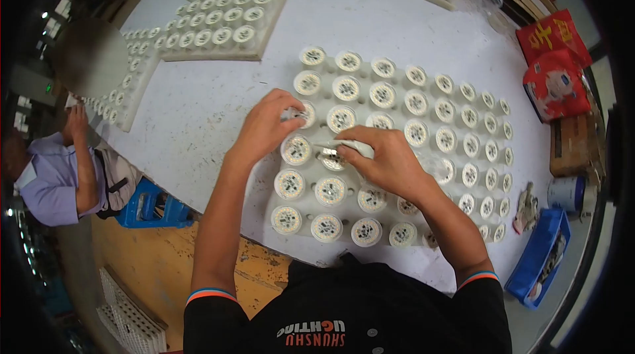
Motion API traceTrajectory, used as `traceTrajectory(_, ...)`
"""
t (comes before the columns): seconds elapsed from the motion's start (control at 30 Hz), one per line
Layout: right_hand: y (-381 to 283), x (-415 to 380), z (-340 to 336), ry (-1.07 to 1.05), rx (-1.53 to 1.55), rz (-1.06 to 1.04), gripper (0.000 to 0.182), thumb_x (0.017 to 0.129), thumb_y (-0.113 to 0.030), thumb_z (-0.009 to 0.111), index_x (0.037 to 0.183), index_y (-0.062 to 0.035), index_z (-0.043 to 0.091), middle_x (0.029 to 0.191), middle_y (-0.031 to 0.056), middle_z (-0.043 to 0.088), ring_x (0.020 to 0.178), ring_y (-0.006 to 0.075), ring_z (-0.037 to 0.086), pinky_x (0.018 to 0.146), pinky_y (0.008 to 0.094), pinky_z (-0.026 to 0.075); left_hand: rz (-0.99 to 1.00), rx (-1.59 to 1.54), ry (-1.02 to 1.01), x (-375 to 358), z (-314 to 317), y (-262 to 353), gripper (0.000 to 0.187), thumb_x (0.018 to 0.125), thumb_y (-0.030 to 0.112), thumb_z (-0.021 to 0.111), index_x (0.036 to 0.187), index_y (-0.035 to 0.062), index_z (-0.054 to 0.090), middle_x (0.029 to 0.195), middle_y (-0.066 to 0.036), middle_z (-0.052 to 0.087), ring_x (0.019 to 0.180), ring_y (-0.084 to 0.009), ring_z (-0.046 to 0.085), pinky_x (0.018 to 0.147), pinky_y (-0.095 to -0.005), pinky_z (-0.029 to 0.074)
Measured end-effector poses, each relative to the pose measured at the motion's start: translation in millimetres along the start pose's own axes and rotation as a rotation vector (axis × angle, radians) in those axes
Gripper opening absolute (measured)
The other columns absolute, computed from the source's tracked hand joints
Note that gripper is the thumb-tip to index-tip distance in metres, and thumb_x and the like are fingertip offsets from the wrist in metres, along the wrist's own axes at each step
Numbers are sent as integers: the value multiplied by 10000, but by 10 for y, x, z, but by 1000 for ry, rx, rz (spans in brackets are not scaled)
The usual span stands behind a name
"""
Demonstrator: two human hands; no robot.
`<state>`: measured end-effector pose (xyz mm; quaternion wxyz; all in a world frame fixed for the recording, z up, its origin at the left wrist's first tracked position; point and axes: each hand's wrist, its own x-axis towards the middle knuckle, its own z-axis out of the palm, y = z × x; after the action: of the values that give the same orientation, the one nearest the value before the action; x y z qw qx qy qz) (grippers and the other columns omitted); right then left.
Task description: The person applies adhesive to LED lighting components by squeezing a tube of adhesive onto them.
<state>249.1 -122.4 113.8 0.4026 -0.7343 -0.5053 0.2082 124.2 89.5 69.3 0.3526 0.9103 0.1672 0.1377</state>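
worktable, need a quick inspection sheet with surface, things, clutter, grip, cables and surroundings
surface: white table, dark specks scattered
job's things: round LED pieces in rows; more stand in a tray farther back
clutter: red packets and blue bin at the right
grip: left hand at an LED piece in the leftmost row, hold unclear; right hand holds a white tool over the pieces
cables: nothing seen
surroundings: person at left by a blue stool; yellow, worn floor
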Motion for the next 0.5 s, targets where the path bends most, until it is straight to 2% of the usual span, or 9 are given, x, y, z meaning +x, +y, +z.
traceTrajectory(0.17, 45, 17, 43, -4, 12, -17, 259, 837, -207, 702, 1021, -25, 697, 986, 169, 700, 862, 342, 680, 769, 377, 533, 43, -22, 157, 22, 172, -177, 118, 847, 125, 654, 924, 36, 646, 957, -116, 608, 924, -307, 603, 817, -369, 489)
traceTrajectory(0.23, 7, 45, 45, -32, 33, 12, 246, 835, -187, 703, 1024, -30, 699, 964, 163, 705, 846, 332, 686, 749, 365, 530, -34, 20, 152, 59, 204, -131, 180, 887, 205, 597, 922, 30, 622, 981, -139, 605, 912, -320, 599, 797, -385, 484)
traceTrajectory(0.3, -56, 59, 25, -47, 6, 5, 242, 833, -182, 702, 1026, -36, 701, 939, 156, 709, 819, 315, 692, 725, 357, 528, -165, -9, 188, 114, 277, -106, 201, 883, 220, 590, 898, 22, 616, 911, -145, 634, 842, -315, 622, 747, -395, 490)
traceTrajectory(0.4, -95, 68, -3, -53, -18, 12, 232, 833, -172, 700, 1025, -42, 703, 902, 146, 714, 772, 285, 698, 688, 342, 524, -283, -50, 221, 143, 270, -87, 185, 887, 215, 567, 861, 35, 602, 862, -147, 671, 798, -354, 644, 721, -451, 508)
traceTrajectory(0.5, -95, 47, 3, -41, -17, -4, 224, 833, -163, 696, 1022, -44, 705, 873, 137, 716, 732, 256, 700, 665, 331, 522, -334, -93, 244, 90, 218, -100, 155, 869, 185, 557, 849, 37, 599, 787, -153, 679, 755, -352, 655, 698, -448, 510)
